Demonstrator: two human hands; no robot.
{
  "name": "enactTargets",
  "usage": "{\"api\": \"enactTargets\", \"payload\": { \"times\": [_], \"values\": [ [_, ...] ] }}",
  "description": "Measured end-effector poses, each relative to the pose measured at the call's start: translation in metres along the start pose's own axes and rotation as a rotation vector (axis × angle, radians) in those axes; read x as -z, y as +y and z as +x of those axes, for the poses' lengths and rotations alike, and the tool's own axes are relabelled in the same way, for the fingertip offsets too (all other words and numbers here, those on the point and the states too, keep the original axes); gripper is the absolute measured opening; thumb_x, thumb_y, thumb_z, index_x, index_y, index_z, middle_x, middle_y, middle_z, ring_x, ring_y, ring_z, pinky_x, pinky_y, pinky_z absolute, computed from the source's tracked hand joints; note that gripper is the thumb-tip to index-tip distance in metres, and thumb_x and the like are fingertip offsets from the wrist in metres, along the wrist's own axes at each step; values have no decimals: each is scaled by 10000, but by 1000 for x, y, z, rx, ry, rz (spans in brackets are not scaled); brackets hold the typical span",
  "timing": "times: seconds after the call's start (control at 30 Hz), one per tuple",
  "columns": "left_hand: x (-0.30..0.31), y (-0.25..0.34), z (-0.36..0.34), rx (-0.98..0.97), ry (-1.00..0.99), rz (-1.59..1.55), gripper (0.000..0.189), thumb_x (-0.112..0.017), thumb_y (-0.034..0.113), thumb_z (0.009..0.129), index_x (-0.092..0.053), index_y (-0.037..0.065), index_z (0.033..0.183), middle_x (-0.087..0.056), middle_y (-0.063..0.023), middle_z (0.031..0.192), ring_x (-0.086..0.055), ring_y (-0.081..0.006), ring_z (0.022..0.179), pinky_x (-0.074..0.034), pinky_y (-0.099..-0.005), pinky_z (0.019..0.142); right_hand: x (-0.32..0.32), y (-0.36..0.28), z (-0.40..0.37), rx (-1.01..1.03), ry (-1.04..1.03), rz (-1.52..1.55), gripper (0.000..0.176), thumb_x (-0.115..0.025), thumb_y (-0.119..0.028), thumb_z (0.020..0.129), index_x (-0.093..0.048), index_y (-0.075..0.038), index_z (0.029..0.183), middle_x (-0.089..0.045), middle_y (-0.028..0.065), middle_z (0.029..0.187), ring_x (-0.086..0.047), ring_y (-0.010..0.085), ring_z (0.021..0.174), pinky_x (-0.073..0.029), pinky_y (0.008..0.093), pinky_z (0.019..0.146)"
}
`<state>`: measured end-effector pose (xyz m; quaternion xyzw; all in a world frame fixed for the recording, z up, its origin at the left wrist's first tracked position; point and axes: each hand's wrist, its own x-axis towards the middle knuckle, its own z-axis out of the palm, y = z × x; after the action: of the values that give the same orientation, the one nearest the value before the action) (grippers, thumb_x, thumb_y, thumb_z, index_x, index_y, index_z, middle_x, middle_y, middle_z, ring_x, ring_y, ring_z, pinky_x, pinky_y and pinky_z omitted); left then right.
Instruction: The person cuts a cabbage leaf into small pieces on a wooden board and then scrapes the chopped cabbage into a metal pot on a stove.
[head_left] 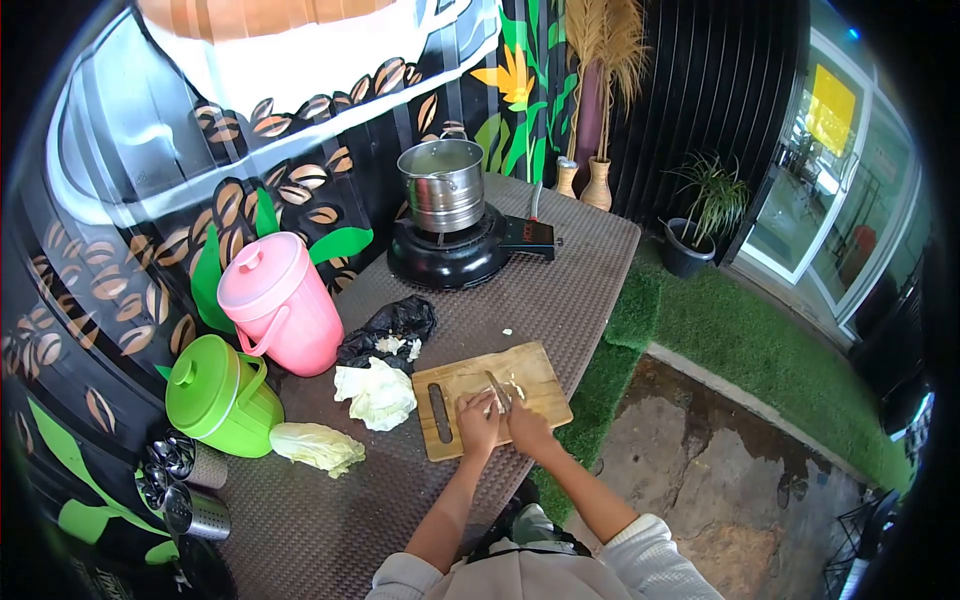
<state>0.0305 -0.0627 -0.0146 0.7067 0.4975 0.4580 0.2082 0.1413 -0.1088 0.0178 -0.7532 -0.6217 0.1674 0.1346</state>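
Observation:
A wooden cutting board (548, 385) with a slot handle lies at the table's near edge. My right hand (527, 427) is closed around a knife (497, 386), its blade angled over the middle of the board. Beside it, my left hand (478, 422) presses down with bent fingers at small pale pieces, too small to name and partly hidden. A few white bits (516, 390) are scattered by the blade. Left of the board sit a pale cabbage (376, 393) and an elongated leafy head, like napa cabbage (318, 447). A crumpled black plastic bag (400, 320) holding whitish scraps lies behind them.
A steel pot (441, 190) stands on a black portable gas stove (450, 255) at the back. Pink (285, 305) and green (225, 400) lidded jugs line the wall, with metal utensil holders (200, 512) nearer me. The brown woven table's right edge (600, 330) drops to artificial grass.

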Motion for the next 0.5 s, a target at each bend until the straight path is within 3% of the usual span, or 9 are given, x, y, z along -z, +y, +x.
{"api": "enactTargets", "payload": {
  "times": [0.07, 0.1, 0.23, 0.3, 0.33, 0.4, 0.5],
  "values": [
    [-1, -4, 1, -79, 10, 38, 230, -638, 110, 790, -706, 6, 983, -666, -112, 1023, -536, -296, 1000, -414, -403, 920, 1, 16, 21, 143, -87, -5, 487, -479, -209, 922, -366, -11, 1352, -658, 254, 850, -657, 408, 799, -515, 515, 676],
    [-1, -3, 2, -79, 11, 37, 230, -638, 110, 790, -706, 6, 983, -666, -112, 1023, -536, -296, 1000, -414, -403, 920, 22, 8, 19, 61, -168, 64, 510, -507, -204, 902, -343, -17, 1348, -664, 236, 980, -664, 393, 880, -524, 490, 743],
    [-2, 2, 3, -82, 13, 116, 270, -633, 106, 775, -686, 8, 1020, -605, -121, 1015, -503, -312, 1024, -398, -420, 930, 42, -3, 9, -12, -245, -16, 487, -496, -189, 902, -357, 3, 1327, -659, 254, 965, -665, 392, 870, -525, 489, 732],
    [-1, 2, 3, -88, 16, 134, 273, -629, 103, 772, -682, 8, 1022, -589, -122, 1013, -495, -316, 1029, -396, -421, 931, 33, -6, -9, -18, -136, 37, 349, -472, -184, 910, -438, -7, 1209, -651, 276, 894, -650, 420, 846, -515, 515, 728],
    [-2, 2, 3, -75, 18, 125, 273, -628, 103, 768, -681, 6, 1019, -591, -122, 1015, -494, -315, 1029, -395, -421, 931, 22, -7, -16, -15, -138, 38, 349, -472, -184, 910, -438, -7, 1209, -651, 276, 894, -650, 420, 846, -515, 515, 728],
    [-1, 0, 4, -62, 22, 117, 273, -627, 102, 765, -680, 4, 1015, -592, -122, 1018, -494, -314, 1029, -395, -420, 932, -5, -11, -31, -28, 99, 25, 335, -493, -133, 887, -426, 24, 1175, -652, 273, 838, -663, 414, 792, -537, 497, 707],
    [-3, -4, 5, -93, 2, 93, 270, -623, 104, 769, -680, 1, 1012, -596, -117, 1025, -495, -311, 1033, -391, -418, 938, -23, -11, -25, 6, 152, -126, 316, -515, -121, 869, -431, 26, 1136, -666, 220, 775, -682, 358, 697, -556, 441, 611]
  ]
}}
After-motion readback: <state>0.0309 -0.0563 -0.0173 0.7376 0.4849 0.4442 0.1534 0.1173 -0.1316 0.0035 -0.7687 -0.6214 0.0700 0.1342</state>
